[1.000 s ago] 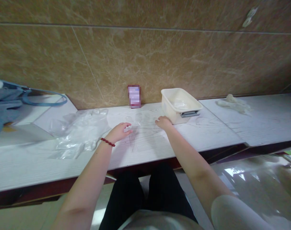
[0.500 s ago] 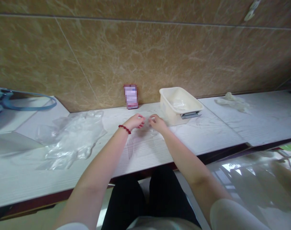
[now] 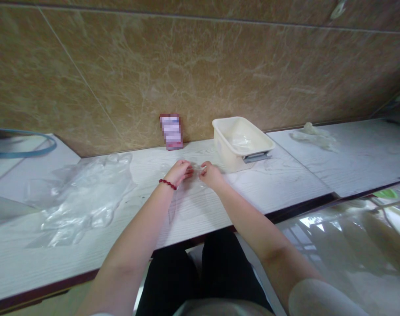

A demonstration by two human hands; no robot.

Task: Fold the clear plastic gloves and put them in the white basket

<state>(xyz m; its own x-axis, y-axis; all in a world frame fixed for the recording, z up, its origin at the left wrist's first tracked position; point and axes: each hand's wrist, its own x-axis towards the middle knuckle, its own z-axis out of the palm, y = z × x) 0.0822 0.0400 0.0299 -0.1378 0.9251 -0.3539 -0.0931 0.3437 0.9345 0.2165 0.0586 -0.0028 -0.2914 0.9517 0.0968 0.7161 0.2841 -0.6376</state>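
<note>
1. Head view: clear film (image 3: 196,168) sits at 3 o'clock from the left hand (image 3: 182,171), 9 from the right hand (image 3: 211,175), neither clearly nearer.
2. Both hands' fingers curl in at it; can't tell if they're actually pinching.
3. Long axis? Too see-through to call.
4. Tub (image 3: 228,152) at 2 o'clock from the right hand.

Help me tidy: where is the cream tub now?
In the head view, the cream tub stands right of centre on the counter, near the wall, beyond and right of the right hand.
</note>
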